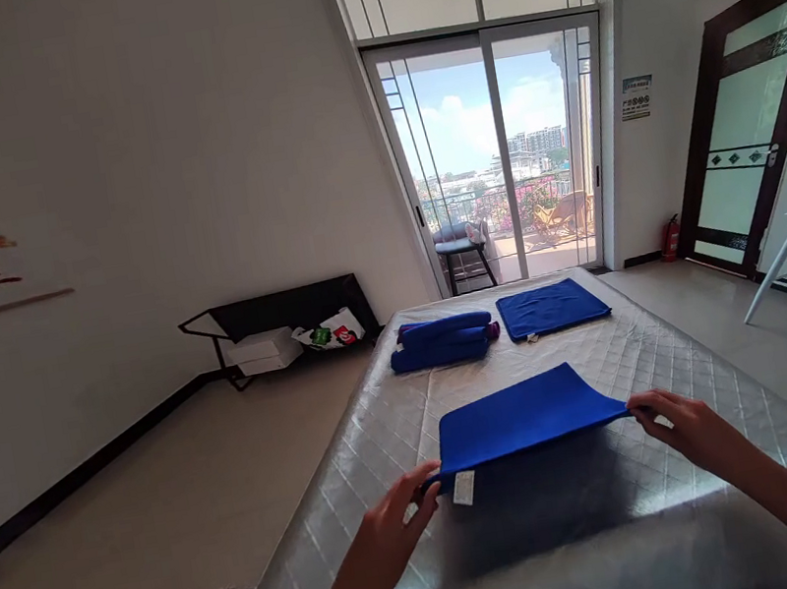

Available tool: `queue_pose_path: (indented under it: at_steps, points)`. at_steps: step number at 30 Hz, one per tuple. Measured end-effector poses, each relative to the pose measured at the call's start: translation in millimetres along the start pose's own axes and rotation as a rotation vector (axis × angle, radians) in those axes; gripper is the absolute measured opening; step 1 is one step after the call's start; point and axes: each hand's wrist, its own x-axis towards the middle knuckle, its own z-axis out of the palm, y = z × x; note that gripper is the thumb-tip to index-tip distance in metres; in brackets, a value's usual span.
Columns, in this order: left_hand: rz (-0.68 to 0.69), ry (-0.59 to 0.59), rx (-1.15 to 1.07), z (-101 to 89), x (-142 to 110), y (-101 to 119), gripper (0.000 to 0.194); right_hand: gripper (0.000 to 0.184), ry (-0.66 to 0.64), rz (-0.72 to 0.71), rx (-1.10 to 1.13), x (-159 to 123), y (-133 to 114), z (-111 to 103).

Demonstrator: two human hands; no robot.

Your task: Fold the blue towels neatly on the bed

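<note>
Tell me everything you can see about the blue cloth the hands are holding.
The blue cloth is plain, roughly rectangular and looks like soft fabric. A white tag hangs from its near edge, close to the left corner; any print is unreadable. The left hand and right hand pinch its near corners, spreading it over the silvery quilted bed surface.

Tall, pale-framed sliding glass doors (504,157) fill upper centre; a brown-framed frosted-glass door (752,118) and red fire extinguisher (670,241) stand at right.
</note>
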Motion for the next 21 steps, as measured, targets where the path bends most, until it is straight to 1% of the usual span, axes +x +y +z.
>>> queue_pose_path:
  at_steps: [2, 4, 7, 9, 12, 15, 17, 18, 19, 21]
  points:
    - [-0.037, 0.007, -0.07, -15.6, 12, 15, 0.032, 0.02, 0.041, -0.02, -0.005, 12, -2, -23]
    - [-0.006, 0.011, -0.116, -28.9, 22, 28, 0.033, 0.019, 0.057, -0.035, -0.017, 20, -4, -44]
    - [0.084, 0.037, -0.128, -45.1, 33, 47, 0.023, 0.023, 0.062, -0.065, -0.054, 26, -7, -73]
    - [0.1, 0.054, -0.124, -55.4, 40, 58, 0.016, 0.024, 0.09, -0.105, -0.097, 28, -9, -90]
    - [0.092, 0.067, -0.12, -71.3, 53, 76, 0.015, 0.023, 0.176, -0.138, -0.189, 29, -16, -114]
    - [0.082, 0.129, -0.109, -83.6, 72, 89, 0.015, 0.023, 0.269, -0.083, -0.28, 31, -18, -135]
    - [0.039, 0.159, -0.104, -84.8, 89, 92, 0.016, 0.023, 0.279, -0.058, -0.286, 35, -12, -144]
    - [-0.001, 0.141, -0.099, -82.1, 99, 91, 0.017, 0.023, 0.256, -0.047, -0.265, 39, -5, -145]
    - [-0.05, 0.098, -0.097, -77.0, 111, 89, 0.02, 0.022, 0.21, -0.028, -0.228, 43, 4, -145]
    - [-0.15, -0.053, -0.116, -59.6, 138, 77, 0.026, 0.025, 0.064, 0.054, -0.137, 57, 28, -138]
